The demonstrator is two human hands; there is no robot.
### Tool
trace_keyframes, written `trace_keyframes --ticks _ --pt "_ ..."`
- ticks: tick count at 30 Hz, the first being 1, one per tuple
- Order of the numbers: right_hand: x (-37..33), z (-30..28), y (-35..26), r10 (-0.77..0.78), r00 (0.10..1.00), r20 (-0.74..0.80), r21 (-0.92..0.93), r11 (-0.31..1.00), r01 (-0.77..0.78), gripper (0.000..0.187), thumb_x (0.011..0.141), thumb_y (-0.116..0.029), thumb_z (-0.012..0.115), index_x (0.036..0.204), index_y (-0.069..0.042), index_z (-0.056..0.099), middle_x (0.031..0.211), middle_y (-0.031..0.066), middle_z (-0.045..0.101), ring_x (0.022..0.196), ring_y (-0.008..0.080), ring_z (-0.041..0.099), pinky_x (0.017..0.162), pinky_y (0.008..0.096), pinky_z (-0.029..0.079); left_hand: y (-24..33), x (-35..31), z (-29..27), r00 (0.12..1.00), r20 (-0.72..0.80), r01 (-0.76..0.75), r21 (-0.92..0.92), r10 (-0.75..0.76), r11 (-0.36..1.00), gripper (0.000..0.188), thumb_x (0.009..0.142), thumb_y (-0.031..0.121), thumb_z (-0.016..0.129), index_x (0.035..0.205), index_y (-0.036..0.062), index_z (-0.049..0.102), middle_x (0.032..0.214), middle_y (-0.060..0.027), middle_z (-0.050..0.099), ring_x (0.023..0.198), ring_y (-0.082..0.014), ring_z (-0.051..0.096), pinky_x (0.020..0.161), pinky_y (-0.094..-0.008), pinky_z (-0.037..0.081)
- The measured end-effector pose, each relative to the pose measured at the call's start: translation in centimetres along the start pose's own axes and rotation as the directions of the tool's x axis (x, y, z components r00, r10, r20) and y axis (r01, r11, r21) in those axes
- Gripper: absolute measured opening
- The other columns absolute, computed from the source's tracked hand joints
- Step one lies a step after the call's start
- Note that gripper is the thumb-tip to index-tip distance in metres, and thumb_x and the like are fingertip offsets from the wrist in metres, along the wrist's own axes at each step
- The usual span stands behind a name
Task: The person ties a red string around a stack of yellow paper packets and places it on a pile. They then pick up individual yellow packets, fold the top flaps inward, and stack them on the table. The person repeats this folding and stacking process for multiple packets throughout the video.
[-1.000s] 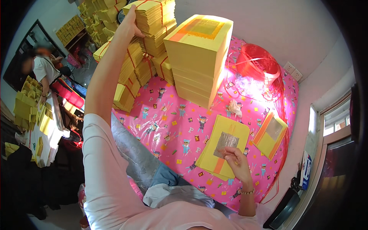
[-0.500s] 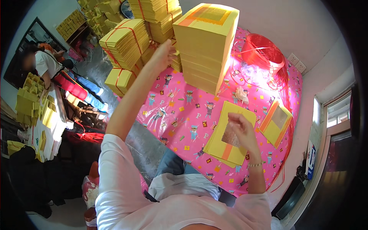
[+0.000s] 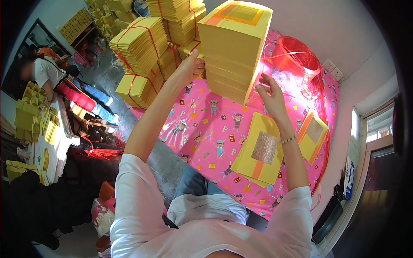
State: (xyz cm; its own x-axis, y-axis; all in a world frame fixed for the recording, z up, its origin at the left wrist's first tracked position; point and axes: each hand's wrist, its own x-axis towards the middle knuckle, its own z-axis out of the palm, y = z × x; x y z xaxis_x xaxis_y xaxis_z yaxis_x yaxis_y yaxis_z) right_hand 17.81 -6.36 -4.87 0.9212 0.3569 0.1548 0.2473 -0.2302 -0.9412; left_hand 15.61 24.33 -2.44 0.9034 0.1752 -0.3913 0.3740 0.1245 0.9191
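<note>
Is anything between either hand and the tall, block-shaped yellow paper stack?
Nothing visible. The left hand is at the left side of the tall, block-shaped yellow paper stack, the right hand by its right side; contact is unclear. The round red plastic-strand coil lies farther right, not between.

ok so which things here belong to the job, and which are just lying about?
Likely the job:
tall yellow paper stack, between left hand and right hand
yellow paper bundles tied with red string
flat yellow sheets
shiny red string coil

Probably lying about:
blue-and-white box by the window
red-and-white plastic bag
</note>
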Motion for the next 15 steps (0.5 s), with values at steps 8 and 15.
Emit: trace_keyframes --ticks 8,15 --pt "1.8 2.7 0.2 -0.050 0.999 -0.014 -0.193 0.980 0.046 0.068 0.090 -0.027 0.067 0.144 0.002 0.040 0.145 0.0194 0.047 0.135 0.0332 0.044 0.110 0.0411 0.038 -0.1 0.1 -0.1 0.995 -0.053 -0.079 0.079 0.083 0.994 0.078 0.101 0.062 0.022 0.142 0.0001 0.045 0.146 -0.0130 0.045 0.131 -0.0295 0.040 0.115 -0.0462 0.021" --pt "2.2 2.3 0.4 0.000 1.000 0.017 -0.049 0.999 0.001 0.068 0.089 -0.023 0.066 0.144 0.006 0.038 0.150 0.0189 0.041 0.138 0.0331 0.040 0.112 0.0409 0.035 0.9 0.0 0.6 0.996 -0.091 -0.029 -0.090 0.021 0.996 0.078 0.100 0.062 0.024 0.141 -0.0013 0.045 0.146 -0.0128 0.045 0.132 -0.0249 0.034 0.116 -0.0430 0.016"
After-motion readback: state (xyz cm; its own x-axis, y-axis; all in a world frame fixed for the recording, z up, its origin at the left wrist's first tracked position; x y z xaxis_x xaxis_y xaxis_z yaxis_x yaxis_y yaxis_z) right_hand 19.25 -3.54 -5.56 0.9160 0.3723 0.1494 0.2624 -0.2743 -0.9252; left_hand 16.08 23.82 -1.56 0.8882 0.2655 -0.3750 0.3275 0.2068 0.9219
